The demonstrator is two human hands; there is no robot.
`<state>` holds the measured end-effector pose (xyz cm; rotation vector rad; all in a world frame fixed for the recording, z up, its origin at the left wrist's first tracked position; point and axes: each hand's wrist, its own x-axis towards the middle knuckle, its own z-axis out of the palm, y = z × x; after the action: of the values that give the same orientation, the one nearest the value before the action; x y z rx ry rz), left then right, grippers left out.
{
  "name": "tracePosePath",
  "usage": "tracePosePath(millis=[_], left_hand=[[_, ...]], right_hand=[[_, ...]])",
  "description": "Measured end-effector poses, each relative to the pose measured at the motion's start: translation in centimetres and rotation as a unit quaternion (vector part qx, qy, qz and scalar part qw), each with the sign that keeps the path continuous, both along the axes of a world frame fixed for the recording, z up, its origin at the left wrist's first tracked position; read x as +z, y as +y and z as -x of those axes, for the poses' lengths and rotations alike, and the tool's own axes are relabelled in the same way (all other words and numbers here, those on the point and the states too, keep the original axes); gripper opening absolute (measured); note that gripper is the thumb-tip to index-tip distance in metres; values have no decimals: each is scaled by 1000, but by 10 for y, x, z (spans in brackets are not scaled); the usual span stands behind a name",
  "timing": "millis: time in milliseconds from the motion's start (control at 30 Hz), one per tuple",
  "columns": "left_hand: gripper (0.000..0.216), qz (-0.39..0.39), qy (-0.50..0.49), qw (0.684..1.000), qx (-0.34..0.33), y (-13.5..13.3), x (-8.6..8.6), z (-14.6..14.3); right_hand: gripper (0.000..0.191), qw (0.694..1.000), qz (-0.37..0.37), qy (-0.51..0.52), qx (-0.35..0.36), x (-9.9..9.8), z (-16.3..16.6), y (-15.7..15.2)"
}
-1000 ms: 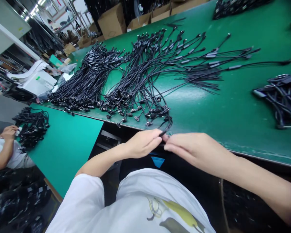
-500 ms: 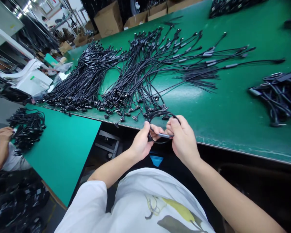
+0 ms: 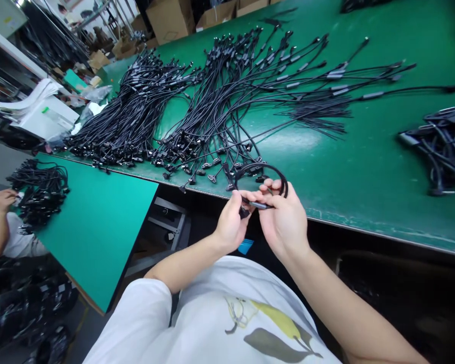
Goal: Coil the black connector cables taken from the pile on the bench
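Note:
A black cable (image 3: 263,167) is coiled into a loop between my two hands, just off the front edge of the green table (image 3: 364,182). My left hand (image 3: 233,220) pinches the loop's left side, where a black connector end sticks out below the fingers. On the opposite side, my right hand (image 3: 284,217) grips the coil with thumb and curled fingers. A grey sleeve (image 3: 261,205) on the cable lies between the hands. Right behind them, connector ends of a large spread of black cables (image 3: 216,111) lie on the table.
Another cable heap (image 3: 132,101) lies farther left, and bundled cables (image 3: 443,146) sit at the right. Thin black ties (image 3: 320,114) lie mid-table. Cardboard boxes (image 3: 170,23) stand behind. At a lower green table (image 3: 98,227), a co-worker's hand (image 3: 3,199) is beside a cable bundle (image 3: 40,194).
Both hands have come closer together and risen slightly with the coil. The right fingers have opened out somewhat around it. The camera view has shifted a little.

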<state>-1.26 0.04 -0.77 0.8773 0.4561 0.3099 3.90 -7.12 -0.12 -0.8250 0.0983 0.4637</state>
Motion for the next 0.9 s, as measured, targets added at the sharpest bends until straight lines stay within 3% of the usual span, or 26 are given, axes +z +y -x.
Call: tracePosePath(millis=[100,200,267,367,567,733,800,900], left_hand=[[44,-7,0,1000,9,3,3,2],[48,-43,-19,997,-64,11,11,4],[48,-76,-42,989,-117,15,14,8],[49,-130,-65,978,-151,15,11,15],[51,-283,-26,939,-195,17,-4,21],[43,-441,70,836,-320,17,-6,23],[40,-446,96,809,-372,18,-4,25],[33,-391,81,831,-388,20,-2,28]], right_hand=[[23,997,30,-37,59,9,-5,-3],[18,984,70,-68,146,17,-16,-10],[19,980,81,-85,163,20,-23,-14],[28,973,100,-129,165,21,-23,-17],[38,964,95,-240,59,14,-3,-13],[36,934,179,-304,61,0,14,-8],[37,940,161,-295,60,-5,15,-9],[45,957,86,-256,106,-6,11,-15]])
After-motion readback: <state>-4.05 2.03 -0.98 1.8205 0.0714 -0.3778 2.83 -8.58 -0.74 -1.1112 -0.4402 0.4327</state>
